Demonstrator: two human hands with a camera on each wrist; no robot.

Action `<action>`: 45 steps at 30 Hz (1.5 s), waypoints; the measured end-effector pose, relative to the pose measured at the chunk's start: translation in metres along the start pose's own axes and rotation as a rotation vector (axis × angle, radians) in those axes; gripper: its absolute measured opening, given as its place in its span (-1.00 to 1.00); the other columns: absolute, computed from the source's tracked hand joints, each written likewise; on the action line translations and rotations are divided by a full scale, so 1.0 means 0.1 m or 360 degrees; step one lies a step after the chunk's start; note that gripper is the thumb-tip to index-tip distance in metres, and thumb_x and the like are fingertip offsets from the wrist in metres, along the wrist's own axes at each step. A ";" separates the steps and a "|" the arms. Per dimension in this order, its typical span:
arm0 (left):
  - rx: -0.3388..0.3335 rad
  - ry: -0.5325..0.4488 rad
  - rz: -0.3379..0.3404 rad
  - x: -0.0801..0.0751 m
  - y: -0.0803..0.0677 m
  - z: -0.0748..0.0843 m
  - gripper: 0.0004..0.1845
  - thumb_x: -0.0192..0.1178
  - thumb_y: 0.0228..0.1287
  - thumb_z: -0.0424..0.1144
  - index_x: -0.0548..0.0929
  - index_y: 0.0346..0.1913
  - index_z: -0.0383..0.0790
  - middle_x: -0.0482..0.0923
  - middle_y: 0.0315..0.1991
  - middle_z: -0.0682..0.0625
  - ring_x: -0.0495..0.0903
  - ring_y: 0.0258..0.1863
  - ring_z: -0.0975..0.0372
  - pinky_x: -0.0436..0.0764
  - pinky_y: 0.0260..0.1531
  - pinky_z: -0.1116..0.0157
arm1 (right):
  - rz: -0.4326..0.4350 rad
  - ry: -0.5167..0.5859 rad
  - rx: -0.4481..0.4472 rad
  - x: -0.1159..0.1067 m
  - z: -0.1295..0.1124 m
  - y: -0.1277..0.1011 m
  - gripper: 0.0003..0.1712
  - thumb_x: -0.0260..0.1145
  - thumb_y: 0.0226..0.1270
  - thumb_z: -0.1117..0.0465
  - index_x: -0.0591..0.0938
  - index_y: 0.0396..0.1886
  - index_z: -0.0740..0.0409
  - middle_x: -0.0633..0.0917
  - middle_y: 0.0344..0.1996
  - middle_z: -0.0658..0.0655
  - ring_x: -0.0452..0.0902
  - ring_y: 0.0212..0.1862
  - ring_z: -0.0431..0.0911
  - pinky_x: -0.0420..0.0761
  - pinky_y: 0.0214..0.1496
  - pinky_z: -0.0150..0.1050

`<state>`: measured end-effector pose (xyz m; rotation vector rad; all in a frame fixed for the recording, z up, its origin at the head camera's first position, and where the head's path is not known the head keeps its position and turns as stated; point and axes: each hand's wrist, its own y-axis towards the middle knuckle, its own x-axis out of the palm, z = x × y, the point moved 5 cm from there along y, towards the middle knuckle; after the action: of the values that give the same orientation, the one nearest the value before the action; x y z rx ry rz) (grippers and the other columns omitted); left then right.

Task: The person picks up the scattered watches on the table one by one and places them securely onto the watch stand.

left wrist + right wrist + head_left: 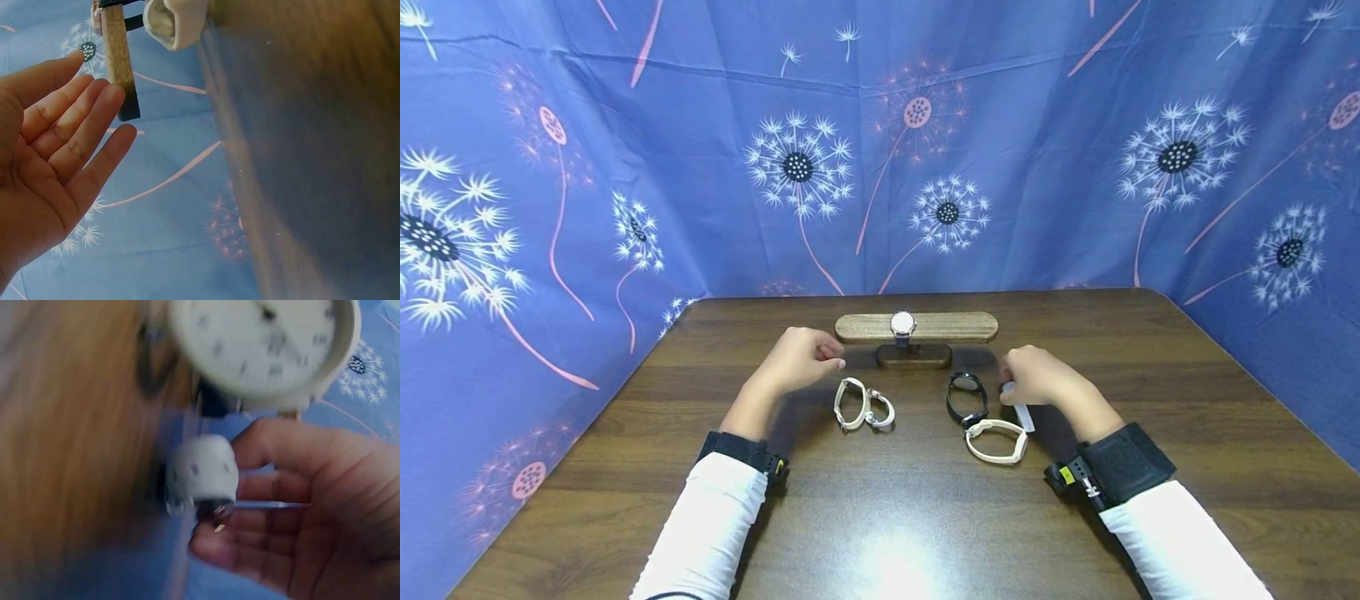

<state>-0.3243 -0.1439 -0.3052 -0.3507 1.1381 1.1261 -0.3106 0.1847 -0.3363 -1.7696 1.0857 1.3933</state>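
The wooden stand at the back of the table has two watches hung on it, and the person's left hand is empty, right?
Not quite. The wooden stand carries only one watch, hung at its middle, as the head view shows. The other watches lie on the table in front of it. The left hand is indeed empty; the left wrist view shows its palm bare.

A wooden watch stand (917, 327) carries one watch (902, 324) at its middle; the left hand (800, 358) hovers just left of the stand's base, holding nothing; the right hand (1034, 377), right of the base, pinches a white strap (1022, 412); a black watch (966, 395) lies just below the stand.
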 end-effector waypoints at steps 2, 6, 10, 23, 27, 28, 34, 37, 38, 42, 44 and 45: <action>0.0001 0.0000 0.0011 -0.01 0.00 0.00 -0.82 0.38 0.16 -0.28 0.75 -0.22 -0.33 0.70 -0.42 -0.01 0.65 -0.42 0.23 0.65 -0.32 0.26 | 0.0071 -0.0008 -0.0041 -0.05 0.00 -0.01 -0.93 0.33 -0.13 0.30 0.61 -0.56 0.17 0.51 -0.60 -0.03 0.32 -0.54 -0.13 0.38 -0.50 -0.24; 0.0033 -0.0045 0.0053 -0.03 0.00 0.05 -0.79 0.38 0.15 -0.29 0.74 -0.21 -0.36 0.72 -0.41 -0.04 0.68 -0.41 0.21 0.66 -0.31 0.24 | 0.0214 0.0010 -0.0129 -0.20 -0.03 -0.06 -0.88 0.36 -0.14 0.28 0.67 -0.50 0.19 0.55 -0.60 -0.03 0.37 -0.50 -0.14 0.43 -0.47 -0.20; 0.0076 -0.0165 0.0131 -0.06 0.01 0.21 -0.79 0.39 0.15 -0.29 0.73 -0.18 -0.35 0.73 -0.36 -0.06 0.70 -0.39 0.21 0.68 -0.31 0.27 | 0.0350 0.0115 -0.0216 -0.40 -0.14 -0.12 -0.84 0.38 -0.07 0.32 0.69 -0.39 0.23 0.60 -0.56 -0.03 0.43 -0.48 -0.16 0.46 -0.44 -0.22; 0.0621 -0.0172 0.0468 -0.03 -0.06 1.25 -0.36 0.58 -0.12 -0.25 0.62 0.11 -0.32 0.64 -0.02 -0.08 0.62 -0.04 0.16 0.60 -0.02 0.34 | 0.1068 0.0300 -0.0578 -0.75 -0.82 -0.40 -0.70 0.49 0.00 0.41 0.69 -0.19 0.28 0.69 -0.27 0.12 0.64 -0.39 -0.16 0.68 -0.36 -0.31; 0.0741 0.0013 0.0561 0.09 -0.11 1.45 -0.20 0.61 -0.17 -0.13 0.55 0.21 -0.31 0.58 0.06 -0.10 0.54 0.10 0.13 0.43 0.21 0.34 | 0.1229 0.0412 -0.0661 -0.74 -1.02 -0.45 -0.66 0.52 -0.02 0.43 0.68 -0.18 0.35 0.69 -0.21 0.16 0.67 -0.33 -0.11 0.68 -0.30 -0.39; 0.0751 0.0050 0.0588 0.12 -0.11 1.47 -0.17 0.62 -0.19 -0.11 0.54 0.22 -0.31 0.58 0.07 -0.10 0.53 0.11 0.13 0.39 0.25 0.34 | 0.1243 0.0448 -0.0671 -0.73 -1.06 -0.45 -0.66 0.52 -0.02 0.44 0.68 -0.17 0.36 0.69 -0.20 0.17 0.67 -0.31 -0.10 0.68 -0.28 -0.40; 0.0743 0.0158 0.0621 0.20 -0.12 1.47 -0.10 0.63 -0.22 -0.08 0.50 0.26 -0.35 0.58 0.08 -0.12 0.54 0.10 0.12 0.36 0.29 0.30 | 0.1199 0.0592 -0.0671 -0.63 -1.18 -0.42 -0.66 0.50 0.01 0.45 0.68 -0.15 0.37 0.69 -0.18 0.15 0.67 -0.24 -0.09 0.65 -0.20 -0.45; 0.0718 0.0196 0.0607 0.21 -0.13 1.45 -0.18 0.60 -0.16 -0.13 0.54 0.23 -0.34 0.63 0.04 -0.10 0.59 0.03 0.14 0.51 0.13 0.31 | 0.1198 0.0585 -0.0672 -0.60 -1.21 -0.41 -0.66 0.51 0.01 0.43 0.68 -0.15 0.37 0.68 -0.19 0.16 0.66 -0.24 -0.10 0.65 -0.22 -0.46; 0.0718 0.0199 0.0608 0.21 -0.14 1.45 -0.22 0.59 -0.14 -0.15 0.56 0.21 -0.34 0.64 0.02 -0.10 0.61 0.01 0.13 0.53 0.11 0.31 | 0.1201 0.0584 -0.0675 -0.59 -1.22 -0.41 -0.65 0.51 0.00 0.44 0.68 -0.15 0.37 0.69 -0.18 0.16 0.65 -0.24 -0.10 0.65 -0.23 -0.46; 0.0750 0.0158 0.0635 0.21 -0.13 1.42 -0.40 0.54 -0.06 -0.24 0.63 0.11 -0.36 0.68 -0.06 -0.11 0.66 -0.06 0.14 0.59 0.01 0.33 | 0.1188 0.0579 -0.0679 -0.58 -1.23 -0.41 -0.63 0.52 -0.02 0.43 0.68 -0.15 0.38 0.69 -0.19 0.17 0.64 -0.29 -0.13 0.66 -0.26 -0.46; 0.0765 0.0134 0.0653 0.20 -0.12 1.40 -0.47 0.52 -0.03 -0.27 0.65 0.06 -0.36 0.70 -0.10 -0.11 0.67 -0.09 0.15 0.60 -0.03 0.34 | 0.1172 0.0578 -0.0691 -0.58 -1.23 -0.40 -0.62 0.54 -0.02 0.41 0.68 -0.14 0.37 0.69 -0.19 0.17 0.65 -0.29 -0.13 0.66 -0.26 -0.45; 0.0769 0.0128 0.0662 0.20 -0.12 1.39 -0.50 0.51 -0.02 -0.28 0.66 0.04 -0.35 0.70 -0.11 -0.10 0.67 -0.10 0.16 0.61 -0.06 0.35 | 0.1159 0.0575 -0.0701 -0.58 -1.23 -0.39 -0.61 0.54 -0.02 0.40 0.68 -0.14 0.37 0.69 -0.18 0.16 0.65 -0.28 -0.13 0.66 -0.25 -0.44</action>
<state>-0.2402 -0.0382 -0.2652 0.2296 1.5534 1.1525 -0.2260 0.1099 -0.2509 -2.0942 1.8620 1.8869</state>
